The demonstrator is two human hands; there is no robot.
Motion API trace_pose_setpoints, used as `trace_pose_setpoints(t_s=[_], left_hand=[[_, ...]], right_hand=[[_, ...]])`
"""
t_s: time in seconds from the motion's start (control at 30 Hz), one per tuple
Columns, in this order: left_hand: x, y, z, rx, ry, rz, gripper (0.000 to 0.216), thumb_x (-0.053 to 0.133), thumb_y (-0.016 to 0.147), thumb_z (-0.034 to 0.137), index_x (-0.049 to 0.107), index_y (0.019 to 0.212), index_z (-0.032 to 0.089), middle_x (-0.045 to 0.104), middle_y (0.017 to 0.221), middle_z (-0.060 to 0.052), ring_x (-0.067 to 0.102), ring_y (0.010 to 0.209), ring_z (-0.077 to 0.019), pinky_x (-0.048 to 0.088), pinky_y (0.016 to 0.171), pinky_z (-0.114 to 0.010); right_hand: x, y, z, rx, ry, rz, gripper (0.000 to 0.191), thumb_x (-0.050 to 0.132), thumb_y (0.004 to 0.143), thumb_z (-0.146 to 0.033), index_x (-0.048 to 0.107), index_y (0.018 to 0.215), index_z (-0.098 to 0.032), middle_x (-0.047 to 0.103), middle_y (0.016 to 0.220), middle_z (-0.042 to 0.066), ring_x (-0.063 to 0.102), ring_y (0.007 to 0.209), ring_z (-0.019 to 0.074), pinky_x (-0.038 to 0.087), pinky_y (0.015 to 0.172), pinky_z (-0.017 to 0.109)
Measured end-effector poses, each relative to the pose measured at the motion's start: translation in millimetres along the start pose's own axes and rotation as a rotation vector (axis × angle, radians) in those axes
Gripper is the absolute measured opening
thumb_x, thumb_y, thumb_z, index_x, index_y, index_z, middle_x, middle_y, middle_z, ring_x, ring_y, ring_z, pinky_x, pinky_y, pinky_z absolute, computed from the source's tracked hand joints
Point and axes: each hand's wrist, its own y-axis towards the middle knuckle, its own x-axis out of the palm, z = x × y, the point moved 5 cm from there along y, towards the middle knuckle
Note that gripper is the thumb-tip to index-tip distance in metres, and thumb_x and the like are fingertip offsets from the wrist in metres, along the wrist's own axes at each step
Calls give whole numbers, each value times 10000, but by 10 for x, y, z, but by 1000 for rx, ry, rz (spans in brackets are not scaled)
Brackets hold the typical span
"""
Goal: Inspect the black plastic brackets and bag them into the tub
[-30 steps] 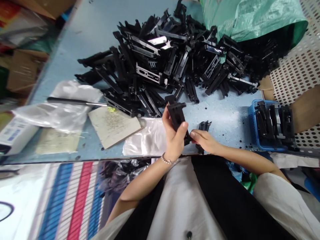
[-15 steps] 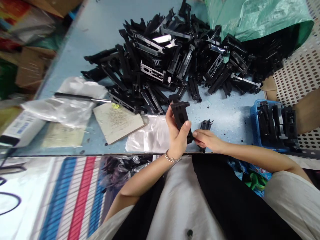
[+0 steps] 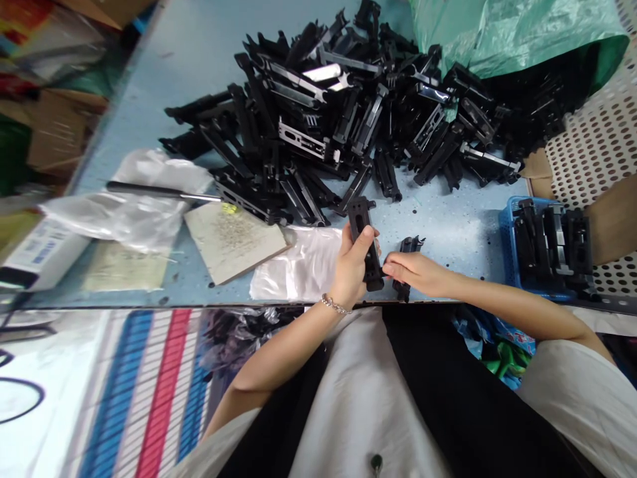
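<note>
My left hand (image 3: 354, 264) is closed around a long black plastic part (image 3: 369, 255), thumb across its upper face. The part stands tilted near the table's front edge. Beside its lower end, my right hand (image 3: 414, 271) is pinched, fingertips close to the part's edge; what they hold, if anything, is too small to make out. Partly behind the right hand, another black part (image 3: 411, 244) lies on the table. A large heap of similar black parts (image 3: 308, 126) spreads beyond both hands, some with shiny metal strips.
A blue basket (image 3: 508, 242) with several black parts stands at the right. A green plastic bag (image 3: 522, 33) lies open at the back right. To the left are a screwdriver (image 3: 149, 190), a pale board (image 3: 233, 242) and clear plastic film (image 3: 298, 265) on the blue table (image 3: 199, 33).
The part in my left hand has turned, showing a slotted, ribbed face, and its lower end has come slightly nearer the edge. My right hand stays pinched beside it.
</note>
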Motion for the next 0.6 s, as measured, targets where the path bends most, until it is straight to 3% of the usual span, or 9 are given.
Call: trace_pose_setpoints(t_s=[0.07,0.17,0.27,0.43,0.5,0.6], left_hand=[[-10,12,-37,-97,-13,-16,477,836,750,535,561,960,207,626,844,20,559,636,-83,482,585,-223],[1,-9,-82,-187,-8,-37,490,829,749,559,573,956,197,624,784,18,565,617,-91,489,578,-228],[-23,-9,-100,-150,40,-41,485,816,763,567,561,974,212,598,708,38,582,607,-110,499,585,-239],[-313,192,-217,15,139,69,475,751,856,445,479,1199,261,657,832,25,669,734,-158,554,697,-286],[-439,274,-409,-6,229,132,380,673,908,397,502,1204,232,685,933,-26,701,885,-204,570,796,-332],[-457,305,-716,101,491,77,333,635,910,303,567,1212,182,668,1215,-125,632,1202,-274,491,1072,-449]], right_hand=[[-84,26,-51,-148,-238,67,382,402,1087,-461,633,975,-179,644,856,63,567,775,186,433,669,322],[-73,29,-105,-389,-522,90,359,420,1086,-409,662,926,-197,647,826,68,559,782,201,403,649,339],[20,26,-81,-408,-533,100,450,353,1098,-427,641,841,-196,638,760,58,566,724,193,398,624,337],[26,263,192,-31,-247,29,451,338,1097,-476,632,889,-204,676,798,23,637,732,173,450,659,301],[-158,468,436,160,-246,180,413,335,1095,-461,638,1035,-188,700,993,78,668,923,220,495,788,333],[-469,783,913,451,-393,445,474,426,1052,-479,522,1347,-121,585,1310,212,580,1204,349,492,944,456]])
